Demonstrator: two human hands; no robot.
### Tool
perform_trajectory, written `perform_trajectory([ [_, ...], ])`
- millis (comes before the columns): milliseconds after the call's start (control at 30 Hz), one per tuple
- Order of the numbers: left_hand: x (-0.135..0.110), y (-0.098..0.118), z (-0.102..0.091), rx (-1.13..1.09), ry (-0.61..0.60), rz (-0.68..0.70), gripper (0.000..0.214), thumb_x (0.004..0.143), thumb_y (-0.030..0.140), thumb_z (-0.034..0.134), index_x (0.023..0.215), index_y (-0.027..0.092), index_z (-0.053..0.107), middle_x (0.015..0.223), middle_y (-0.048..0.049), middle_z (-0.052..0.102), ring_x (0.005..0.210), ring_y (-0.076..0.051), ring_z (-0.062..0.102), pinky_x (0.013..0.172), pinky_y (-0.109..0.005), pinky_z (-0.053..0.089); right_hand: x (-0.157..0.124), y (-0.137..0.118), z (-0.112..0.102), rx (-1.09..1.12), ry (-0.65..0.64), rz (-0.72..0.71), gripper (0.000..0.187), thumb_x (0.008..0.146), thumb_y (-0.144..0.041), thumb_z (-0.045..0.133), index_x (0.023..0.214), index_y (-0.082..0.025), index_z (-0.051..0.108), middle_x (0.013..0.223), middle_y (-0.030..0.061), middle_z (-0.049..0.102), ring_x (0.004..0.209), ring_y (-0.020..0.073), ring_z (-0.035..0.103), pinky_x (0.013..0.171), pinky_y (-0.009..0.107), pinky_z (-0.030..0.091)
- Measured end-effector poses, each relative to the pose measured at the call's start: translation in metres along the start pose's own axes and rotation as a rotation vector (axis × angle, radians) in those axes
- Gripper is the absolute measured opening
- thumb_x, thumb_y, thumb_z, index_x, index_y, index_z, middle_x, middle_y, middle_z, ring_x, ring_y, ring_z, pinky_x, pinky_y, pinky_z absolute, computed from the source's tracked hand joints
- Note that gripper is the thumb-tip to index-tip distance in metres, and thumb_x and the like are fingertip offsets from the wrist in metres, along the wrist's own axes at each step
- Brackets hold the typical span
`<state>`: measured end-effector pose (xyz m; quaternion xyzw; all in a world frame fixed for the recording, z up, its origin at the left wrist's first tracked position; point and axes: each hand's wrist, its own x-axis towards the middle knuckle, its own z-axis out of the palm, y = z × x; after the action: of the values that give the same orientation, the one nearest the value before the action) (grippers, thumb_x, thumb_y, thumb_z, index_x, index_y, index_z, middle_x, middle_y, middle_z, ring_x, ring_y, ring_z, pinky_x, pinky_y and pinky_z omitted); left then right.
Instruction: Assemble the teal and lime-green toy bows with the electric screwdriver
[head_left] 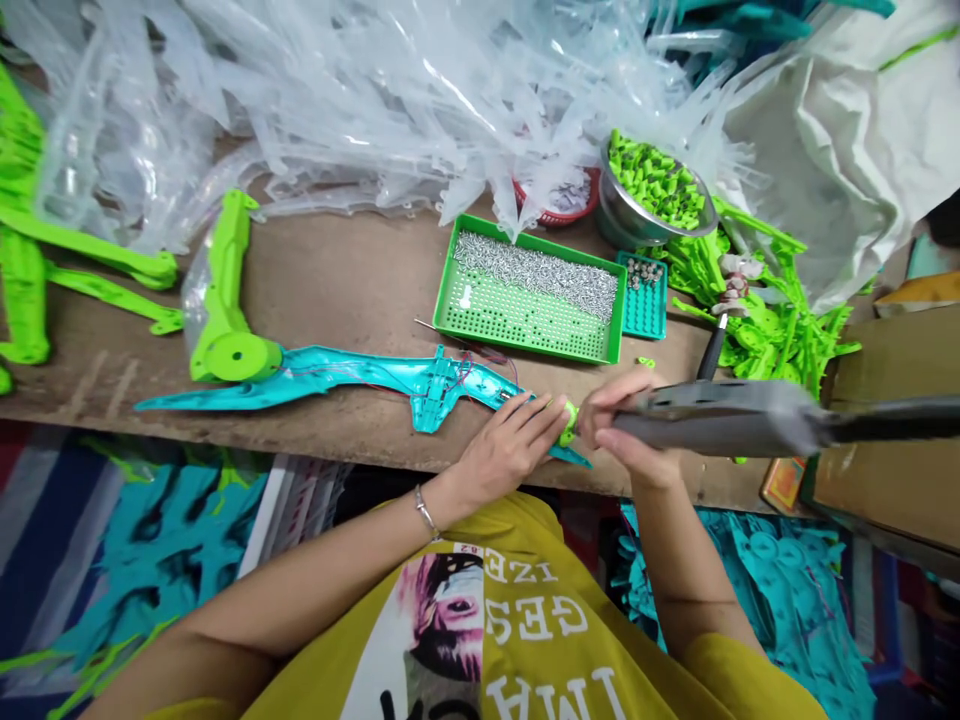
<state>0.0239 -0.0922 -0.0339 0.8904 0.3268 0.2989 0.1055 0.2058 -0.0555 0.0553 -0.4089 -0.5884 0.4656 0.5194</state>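
My left hand [517, 435] presses over the right end of a long teal plastic shell [337, 367], fingers close together and thumb hidden. By its fingertips a small bright green piece [568, 424] sits on the shell. My right hand [626, 425] is wrapped round a grey power screwdriver [720, 415], held level with its nose toward that green piece. The bit and any screw are hidden by the fingers. Thin red wires run along the inside of the shell. At the shell's left part rests a bright green plastic part with a round disc [238, 355].
Beyond the shell stands a green tray [529, 345] of screws, beside a small teal tray [654, 315] of metal bits. A metal bowl [622, 225] holds green pieces. Clear plastic parts [390, 110] pile at the back; green parts [780, 330] heap at right. A cardboard box [889, 450] stands right.
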Motion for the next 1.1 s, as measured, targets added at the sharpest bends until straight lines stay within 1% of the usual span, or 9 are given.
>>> perform_trajectory([
  [67, 0.001, -0.001, -0.002, 0.005, 0.0, 0.002, 0.046, 0.099, 0.021, 0.062, 0.142, 0.008, 0.056, 0.145, -0.0183, 0.063, 0.134, -0.029, 0.06, 0.114, -0.048, 0.05, 0.022, -0.001, 0.003, 0.037, 0.071, -0.122, 0.027, 0.079, -0.04, 0.076, 0.099, -0.031, 0.06, 0.056, -0.0087, 0.052, 0.044, 0.0157, 0.053, 0.047, 0.032, 0.048],
  [133, 0.003, -0.001, -0.003, 0.014, -0.012, -0.003, 0.048, 0.098, 0.026, 0.065, 0.141, 0.007, 0.057, 0.145, -0.0185, 0.063, 0.132, -0.029, 0.061, 0.113, -0.047, 0.051, 0.044, 0.005, 0.009, 0.027, 0.24, -0.214, 0.029, 0.08, -0.044, 0.073, 0.099, -0.032, 0.055, 0.056, -0.0096, 0.049, 0.044, 0.0162, 0.052, 0.049, 0.034, 0.048],
  [200, 0.004, 0.0, -0.005, 0.027, -0.03, -0.002, 0.048, 0.098, 0.029, 0.065, 0.14, 0.008, 0.058, 0.145, -0.018, 0.063, 0.131, -0.029, 0.062, 0.113, -0.047, 0.051, 0.061, 0.017, 0.015, -0.002, 0.363, -0.212, 0.035, 0.078, -0.048, 0.073, 0.098, -0.03, 0.051, 0.055, -0.0098, 0.046, 0.045, 0.0167, 0.052, 0.051, 0.035, 0.048],
  [233, 0.005, 0.0, -0.006, 0.033, -0.036, -0.002, 0.047, 0.098, 0.029, 0.065, 0.14, 0.009, 0.058, 0.145, -0.0177, 0.064, 0.13, -0.029, 0.063, 0.113, -0.046, 0.051, 0.068, 0.024, 0.018, -0.01, 0.384, -0.189, 0.037, 0.077, -0.05, 0.073, 0.098, -0.03, 0.05, 0.055, -0.0098, 0.045, 0.045, 0.0169, 0.052, 0.051, 0.036, 0.048],
  [333, 0.005, 0.001, -0.007, 0.043, -0.045, -0.001, 0.046, 0.099, 0.026, 0.063, 0.143, 0.013, 0.057, 0.145, -0.0167, 0.063, 0.129, -0.028, 0.064, 0.113, -0.047, 0.051, 0.075, 0.042, 0.022, -0.018, 0.368, -0.117, 0.038, 0.077, -0.048, 0.073, 0.1, -0.029, 0.05, 0.057, -0.0095, 0.048, 0.047, 0.0169, 0.053, 0.054, 0.036, 0.048],
  [500, 0.004, 0.001, -0.006, 0.06, -0.031, -0.007, 0.041, 0.098, 0.02, 0.061, 0.139, 0.017, 0.061, 0.145, -0.0138, 0.064, 0.13, -0.027, 0.063, 0.113, -0.046, 0.053, 0.073, 0.058, 0.023, 0.027, 0.341, -0.123, 0.03, 0.08, -0.04, 0.075, 0.1, -0.029, 0.054, 0.059, -0.0095, 0.053, 0.048, 0.015, 0.054, 0.053, 0.032, 0.046],
  [700, 0.005, 0.001, -0.005, 0.051, 0.004, -0.006, 0.04, 0.098, 0.019, 0.062, 0.138, 0.016, 0.061, 0.143, -0.0129, 0.066, 0.128, -0.028, 0.065, 0.111, -0.046, 0.054, 0.075, 0.061, 0.023, -0.038, 0.324, -0.108, 0.032, 0.081, -0.047, 0.073, 0.101, -0.03, 0.054, 0.059, -0.0095, 0.051, 0.049, 0.0154, 0.055, 0.055, 0.033, 0.048],
  [900, 0.007, 0.002, -0.006, 0.076, -0.011, -0.008, 0.037, 0.099, 0.021, 0.06, 0.136, 0.018, 0.062, 0.142, -0.0125, 0.067, 0.126, -0.026, 0.065, 0.11, -0.045, 0.054, 0.076, 0.065, 0.022, 0.004, 0.28, -0.118, 0.031, 0.081, -0.044, 0.075, 0.1, -0.03, 0.054, 0.06, -0.0097, 0.053, 0.047, 0.0143, 0.055, 0.052, 0.031, 0.047],
  [1100, 0.009, 0.004, -0.007, 0.107, -0.047, -0.015, 0.039, 0.1, 0.025, 0.059, 0.14, 0.02, 0.06, 0.14, -0.0128, 0.067, 0.124, -0.027, 0.065, 0.108, -0.045, 0.053, 0.078, 0.068, 0.019, -0.059, 0.248, -0.112, 0.031, 0.084, -0.041, 0.073, 0.103, -0.03, 0.052, 0.06, -0.0101, 0.057, 0.048, 0.0144, 0.055, 0.053, 0.031, 0.046],
])
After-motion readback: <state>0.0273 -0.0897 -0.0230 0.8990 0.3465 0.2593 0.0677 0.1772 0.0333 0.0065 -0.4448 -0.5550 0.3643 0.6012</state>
